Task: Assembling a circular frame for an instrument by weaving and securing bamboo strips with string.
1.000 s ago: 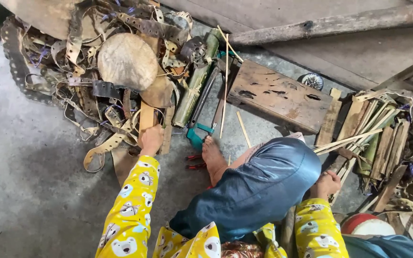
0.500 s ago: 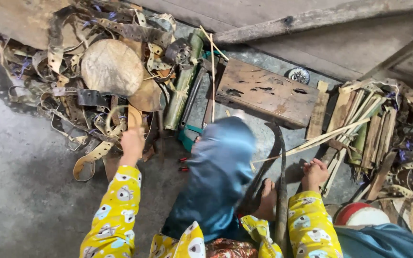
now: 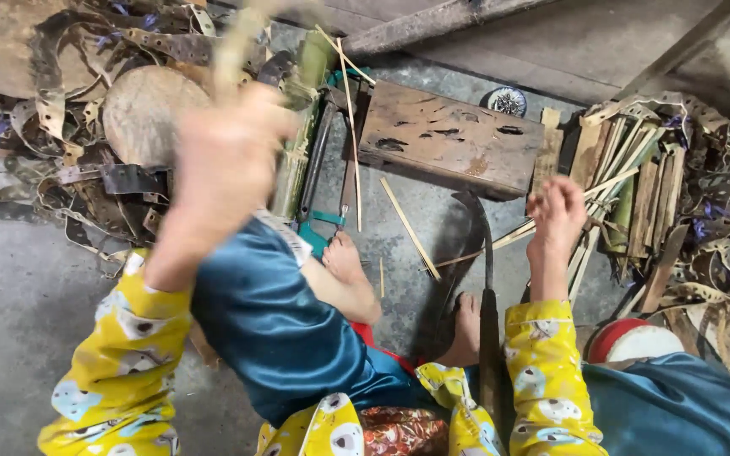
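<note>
My left hand (image 3: pixel 221 160) is raised close to the camera and blurred, closed around a pale bamboo strip (image 3: pixel 234 42) that sticks up past the fingers. Over at the pile of split bamboo slats (image 3: pixel 627 186) on the right, my right hand (image 3: pixel 555 215) has its fingers curled over thin bamboo strips (image 3: pixel 500 241) that run out towards the left. A curved dark blade with a long handle (image 3: pixel 485 279) stands between my knees. My bare feet (image 3: pixel 344 257) rest on the concrete floor.
A worn wooden block (image 3: pixel 449 143) lies ahead. A green bamboo section (image 3: pixel 302 127) and a teal-framed saw (image 3: pixel 323 224) lie left of it. A round wooden slab (image 3: pixel 141 110) sits among scrap strips (image 3: pixel 52 169). A red-rimmed white bowl (image 3: pixel 635 342) is at lower right.
My left hand has lifted from the scrap pile towards the camera with a bamboo strip in it. My right hand has moved forward onto the thin strips. The view has shifted closer.
</note>
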